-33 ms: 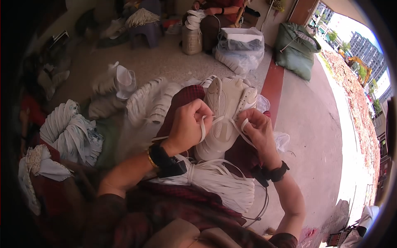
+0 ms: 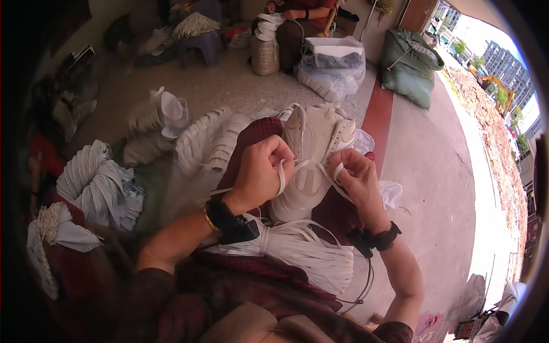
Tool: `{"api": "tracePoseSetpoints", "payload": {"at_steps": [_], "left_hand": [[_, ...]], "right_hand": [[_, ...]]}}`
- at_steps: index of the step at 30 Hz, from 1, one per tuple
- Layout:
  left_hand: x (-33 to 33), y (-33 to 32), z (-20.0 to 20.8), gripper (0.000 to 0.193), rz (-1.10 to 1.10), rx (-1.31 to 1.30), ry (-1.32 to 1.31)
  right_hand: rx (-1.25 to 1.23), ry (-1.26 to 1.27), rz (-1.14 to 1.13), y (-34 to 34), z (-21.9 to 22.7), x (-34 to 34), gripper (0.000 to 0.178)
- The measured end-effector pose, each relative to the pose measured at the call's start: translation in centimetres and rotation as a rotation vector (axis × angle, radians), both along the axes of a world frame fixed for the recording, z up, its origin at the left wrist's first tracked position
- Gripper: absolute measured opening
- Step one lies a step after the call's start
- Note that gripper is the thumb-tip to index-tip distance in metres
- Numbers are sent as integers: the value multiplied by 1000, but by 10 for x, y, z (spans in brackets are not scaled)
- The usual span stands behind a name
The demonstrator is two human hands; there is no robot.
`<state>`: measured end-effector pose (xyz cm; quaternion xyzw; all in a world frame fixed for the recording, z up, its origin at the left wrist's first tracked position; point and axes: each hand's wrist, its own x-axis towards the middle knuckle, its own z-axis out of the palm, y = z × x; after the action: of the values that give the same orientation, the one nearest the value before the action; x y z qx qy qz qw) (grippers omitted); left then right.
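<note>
In front of me a cream-coloured shoe upper [image 2: 301, 197] lies on my lap, its toe toward me and its tongue pointing away. A flat white shoelace [image 2: 281, 182] crosses over its lowest eyelets. My left hand [image 2: 255, 174] pinches one side of the lace just left of the eyelet rows, and the strand loops down over the fingers. On the other side my right hand [image 2: 359, 182] is closed round the lace's other strand, close to the right eyelet row. Both fingertips hide part of the lace. Below the toe, a tied bundle of white laces [image 2: 311, 262] lies across my lap.
Stacked white shoe uppers [image 2: 97, 183] lie at the left, with more stacks [image 2: 197, 140] beside my knee. Ahead stands a plastic-wrapped stack with a white box [image 2: 333, 48]. A green sack [image 2: 409, 71] leans at the far right. Another person [image 2: 300, 14] sits at the back.
</note>
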<state>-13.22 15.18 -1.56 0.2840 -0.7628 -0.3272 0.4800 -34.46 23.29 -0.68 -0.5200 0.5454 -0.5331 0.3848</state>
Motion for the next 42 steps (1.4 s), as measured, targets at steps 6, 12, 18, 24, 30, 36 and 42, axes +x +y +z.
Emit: {"api": "tracePoseSetpoints", "payload": {"at_steps": [6, 12, 18, 24, 30, 36, 42], "left_hand": [[-17, -11, 14, 15, -90, -187, -234], [-17, -7, 40, 22, -129, -233, -525], [-16, -12, 76, 38, -174, -709, -811], [-23, -39, 88, 40, -467, -575, -1071], [-21, -65, 84, 33, -608, -678, -1064], [-8, -69, 75, 26, -686, -540, -943], [-3, -57, 61, 26, -528, -471, -756]], "right_hand": [[-35, 77, 12, -7, -4, -4, 11], [-154, 636, -16, -14, 13, -7, 25], [-704, 1521, -13, -33, 42, -4, 29], [-401, 1493, 369, -48, 43, -10, 19], [-344, 1345, 507, -39, 47, -9, 20], [-355, 1175, 558, -43, 48, -13, 18], [-578, 1371, 463, -38, 38, -15, 14]]}}
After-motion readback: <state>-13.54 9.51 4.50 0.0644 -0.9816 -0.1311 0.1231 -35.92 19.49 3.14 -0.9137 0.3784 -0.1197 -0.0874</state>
